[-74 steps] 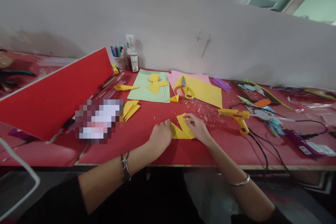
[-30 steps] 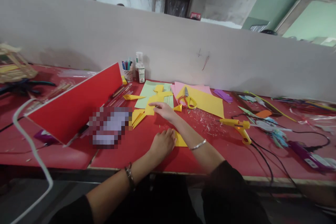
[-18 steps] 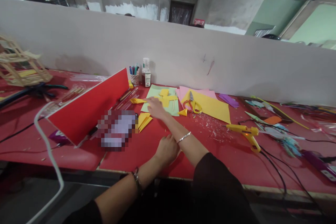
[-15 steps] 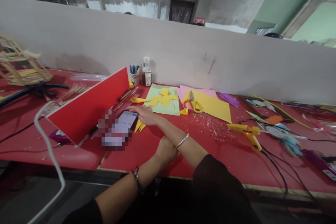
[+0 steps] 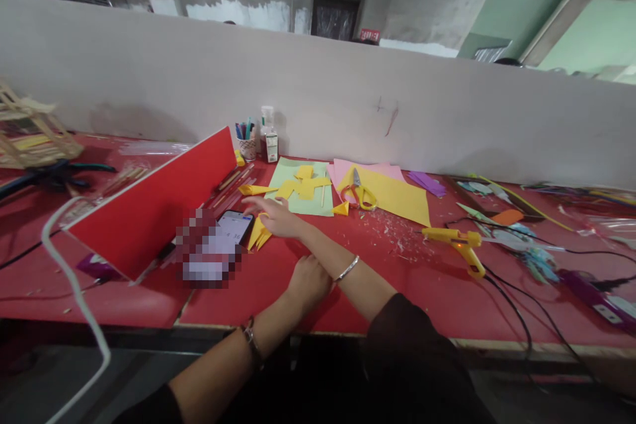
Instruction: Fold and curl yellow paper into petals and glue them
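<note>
Crossing above my L hand (image 5: 308,285) at the wrist, my R hand (image 5: 278,217) points left, palm down, fingers loose & extended, released. Phone (image 5: 227,235) lies just beside its fingertips; can't tell from this feed if they touch. Folded yellow pcs (image 5: 257,235) sit btwn phone & R hand, partly hidden by it. L hand's curled low over the table (image 5: 422,278); can't tell if it grips anything. Farther out: yellow cone (image 5: 250,191), then green sheet (image 5: 318,207) w/ cut yellow strips (image 5: 307,188).

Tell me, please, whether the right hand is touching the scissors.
Apart: in the head view, red tabletop and a small folded yellow paper show between the right hand and the scissors.
</note>
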The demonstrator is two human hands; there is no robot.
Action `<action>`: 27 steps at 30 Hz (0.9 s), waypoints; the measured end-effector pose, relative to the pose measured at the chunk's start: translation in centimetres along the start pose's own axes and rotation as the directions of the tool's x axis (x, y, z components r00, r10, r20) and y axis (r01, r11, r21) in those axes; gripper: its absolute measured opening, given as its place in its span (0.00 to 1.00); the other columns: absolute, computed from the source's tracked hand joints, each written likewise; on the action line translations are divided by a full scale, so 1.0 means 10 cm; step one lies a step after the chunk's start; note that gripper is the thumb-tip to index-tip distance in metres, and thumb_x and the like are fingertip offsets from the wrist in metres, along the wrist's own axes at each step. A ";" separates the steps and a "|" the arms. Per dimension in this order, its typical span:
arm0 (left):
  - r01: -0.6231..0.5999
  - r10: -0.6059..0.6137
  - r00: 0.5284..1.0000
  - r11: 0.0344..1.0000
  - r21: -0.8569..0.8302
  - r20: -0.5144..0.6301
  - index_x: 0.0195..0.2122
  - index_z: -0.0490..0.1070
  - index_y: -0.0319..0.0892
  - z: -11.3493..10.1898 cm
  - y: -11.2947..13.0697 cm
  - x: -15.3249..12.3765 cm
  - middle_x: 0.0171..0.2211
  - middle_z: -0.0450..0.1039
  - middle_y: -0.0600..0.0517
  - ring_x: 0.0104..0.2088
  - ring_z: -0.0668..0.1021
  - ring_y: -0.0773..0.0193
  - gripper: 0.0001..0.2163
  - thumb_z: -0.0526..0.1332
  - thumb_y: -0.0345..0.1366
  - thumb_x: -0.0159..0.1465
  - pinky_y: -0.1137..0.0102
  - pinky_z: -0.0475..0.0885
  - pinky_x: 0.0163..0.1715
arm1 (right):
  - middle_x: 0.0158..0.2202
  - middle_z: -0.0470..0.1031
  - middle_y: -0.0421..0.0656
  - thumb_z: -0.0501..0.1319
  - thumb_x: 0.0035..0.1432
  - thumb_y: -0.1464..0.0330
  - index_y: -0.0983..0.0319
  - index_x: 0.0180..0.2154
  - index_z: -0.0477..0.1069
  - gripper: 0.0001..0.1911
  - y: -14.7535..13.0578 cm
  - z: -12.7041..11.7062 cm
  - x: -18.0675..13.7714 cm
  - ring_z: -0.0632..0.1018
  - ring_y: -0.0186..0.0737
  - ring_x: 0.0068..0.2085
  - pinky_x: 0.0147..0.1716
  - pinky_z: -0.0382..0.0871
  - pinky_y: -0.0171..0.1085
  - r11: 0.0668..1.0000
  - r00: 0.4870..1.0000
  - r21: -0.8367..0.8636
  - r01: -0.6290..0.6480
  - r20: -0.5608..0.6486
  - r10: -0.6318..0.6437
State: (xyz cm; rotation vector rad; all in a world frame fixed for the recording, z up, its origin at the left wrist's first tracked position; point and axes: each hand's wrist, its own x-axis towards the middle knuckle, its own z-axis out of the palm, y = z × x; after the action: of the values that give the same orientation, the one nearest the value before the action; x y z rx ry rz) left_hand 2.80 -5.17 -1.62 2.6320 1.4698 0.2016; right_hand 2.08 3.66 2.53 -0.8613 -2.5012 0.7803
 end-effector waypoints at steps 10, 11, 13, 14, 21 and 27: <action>0.101 -0.133 0.973 0.980 -0.174 -0.186 0.53 0.52 0.32 0.04 -0.09 -0.08 0.48 0.64 0.37 0.48 0.67 0.49 0.32 0.60 0.42 0.50 0.58 0.64 0.43 | 0.31 0.69 0.41 0.49 0.50 0.74 0.64 0.39 0.64 0.13 0.21 -0.59 -0.99 0.71 0.33 0.34 0.38 0.63 0.36 0.980 0.926 0.077 -0.183 -0.322 0.198; 0.083 -0.121 0.980 0.970 -0.229 -0.158 0.54 0.51 0.34 0.02 -0.11 -0.07 0.48 0.64 0.38 0.47 0.68 0.51 0.31 0.60 0.40 0.50 0.59 0.65 0.43 | 0.31 0.69 0.42 0.49 0.51 0.73 0.64 0.40 0.64 0.13 0.23 -0.59 -1.13 0.71 0.34 0.35 0.38 0.64 0.37 0.974 0.926 0.068 -0.217 -0.302 0.227; 0.041 -0.093 0.986 0.942 -0.334 -0.141 0.54 0.49 0.38 0.01 -0.14 -0.07 0.48 0.64 0.41 0.46 0.69 0.55 0.31 0.60 0.35 0.51 0.62 0.66 0.42 | 0.36 0.69 0.44 0.52 0.49 0.72 0.63 0.44 0.62 0.17 0.25 -0.52 -1.36 0.71 0.36 0.37 0.40 0.64 0.39 0.967 0.931 0.047 -0.250 -0.261 0.254; 0.024 -0.084 0.986 0.926 -0.377 -0.144 0.55 0.47 0.39 0.00 -0.15 -0.07 0.48 0.64 0.42 0.46 0.69 0.57 0.31 0.60 0.32 0.51 0.63 0.66 0.42 | 0.41 0.68 0.45 0.54 0.48 0.71 0.62 0.47 0.59 0.21 0.27 -0.47 -1.46 0.69 0.38 0.42 0.43 0.62 0.40 0.966 0.932 0.026 -0.258 -0.255 0.256; 0.101 -0.133 0.988 0.947 -0.305 -0.083 0.57 0.40 0.39 -0.06 -0.11 -0.19 0.45 0.68 0.42 0.41 0.73 0.58 0.31 0.55 0.28 0.55 0.68 0.70 0.33 | 0.47 0.63 0.46 0.57 0.48 0.65 0.58 0.54 0.48 0.31 0.17 -0.13 -1.81 0.67 0.40 0.45 0.47 0.58 0.46 0.916 0.825 0.118 -0.384 -0.403 0.398; 0.041 -0.060 0.992 0.985 -0.165 -0.110 0.58 0.41 0.40 -0.02 -0.07 -0.26 0.40 0.71 0.45 0.35 0.76 0.62 0.27 0.49 0.25 0.58 0.71 0.70 0.30 | 0.36 0.69 0.41 0.53 0.48 0.74 0.59 0.51 0.52 0.26 0.08 -0.03 -1.81 0.70 0.36 0.32 0.42 0.61 0.45 0.899 0.832 0.110 -0.423 -0.345 0.434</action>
State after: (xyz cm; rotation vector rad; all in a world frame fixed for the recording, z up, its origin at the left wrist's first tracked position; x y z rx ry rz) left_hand 0.80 -6.98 -1.73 2.4885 1.4832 0.4544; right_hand 15.96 -7.45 -0.79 -1.4443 -1.9874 0.7075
